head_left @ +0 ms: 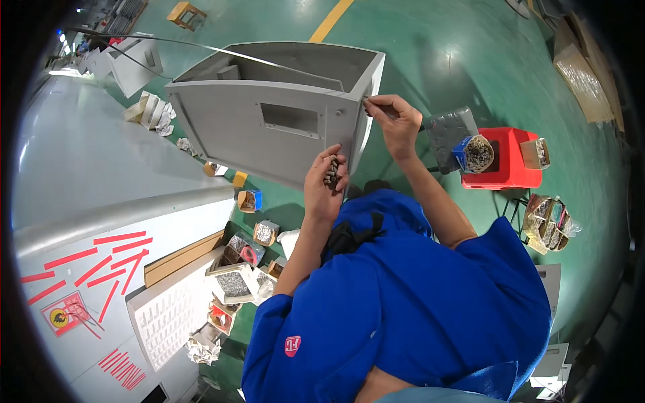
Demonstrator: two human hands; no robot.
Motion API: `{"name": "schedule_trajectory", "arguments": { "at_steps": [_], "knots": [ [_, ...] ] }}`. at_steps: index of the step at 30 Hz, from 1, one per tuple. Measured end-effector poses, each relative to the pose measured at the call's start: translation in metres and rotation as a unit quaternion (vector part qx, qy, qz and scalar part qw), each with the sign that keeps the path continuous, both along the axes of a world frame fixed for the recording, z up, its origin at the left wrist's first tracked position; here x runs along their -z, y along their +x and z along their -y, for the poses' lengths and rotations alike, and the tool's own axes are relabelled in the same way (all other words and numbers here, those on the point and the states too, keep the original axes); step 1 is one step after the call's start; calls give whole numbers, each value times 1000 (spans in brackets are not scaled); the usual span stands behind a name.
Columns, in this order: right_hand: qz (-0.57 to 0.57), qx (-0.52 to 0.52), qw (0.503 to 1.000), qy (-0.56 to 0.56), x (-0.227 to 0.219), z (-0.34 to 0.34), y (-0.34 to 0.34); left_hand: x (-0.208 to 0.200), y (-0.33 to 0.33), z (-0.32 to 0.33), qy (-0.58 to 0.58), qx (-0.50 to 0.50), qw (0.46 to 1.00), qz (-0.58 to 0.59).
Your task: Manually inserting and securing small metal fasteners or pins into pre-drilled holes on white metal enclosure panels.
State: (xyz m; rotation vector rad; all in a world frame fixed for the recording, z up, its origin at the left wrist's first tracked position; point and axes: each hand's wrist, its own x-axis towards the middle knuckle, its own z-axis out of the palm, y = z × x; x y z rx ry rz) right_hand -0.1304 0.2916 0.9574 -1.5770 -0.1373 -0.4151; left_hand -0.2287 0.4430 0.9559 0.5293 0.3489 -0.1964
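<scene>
A large grey sheet-metal cabinet [218, 121] stands in front of me, with a rectangular cutout in its near panel. Several small dark cylindrical fasteners [330, 173] lie in my left hand [321, 191], its fingers curled around them, just in front of the panel's right part. Thumb and fingers of my right hand [400, 127] are pinched together at the cabinet's right side edge [367, 101], near its upper corner. Something small and dark shows at those fingertips, too small to name.
On my right, a red plastic stool [514, 176] carries an open box of small hardware [479, 154]. More small-parts boxes [265, 232] sit on the floor at left, beside a grey panel with red strips [77, 258]. Wrapped flat boards [581, 77] lean at far right.
</scene>
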Motion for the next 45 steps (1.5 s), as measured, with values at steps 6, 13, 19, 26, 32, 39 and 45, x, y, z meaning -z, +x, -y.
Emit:
{"name": "schedule_trajectory", "arguments": {
  "at_steps": [6,13,19,26,32,39,45],
  "knots": [
    [-51,4,995,88,-1,7,0,3,-12,11,28,28,999,-1],
    [-91,-2,988,121,9,9,0,0,-35,25,31,22,999,-25],
    [-68,7,991,117,-6,20,-9,5,-58,23,46,5,998,-49],
    [153,-331,877,-314,-68,-38,-60,-9,-44,-5,-1,-33,995,-90],
    [180,-317,873,-326,-68,-115,-42,-16,-21,-81,-16,-22,998,-56],
    [209,-318,852,-361,-87,-275,9,9,17,-233,58,-30,998,5],
    [142,-350,822,-426,-105,-413,99,25,28,-346,125,-88,988,24]
  ]
}}
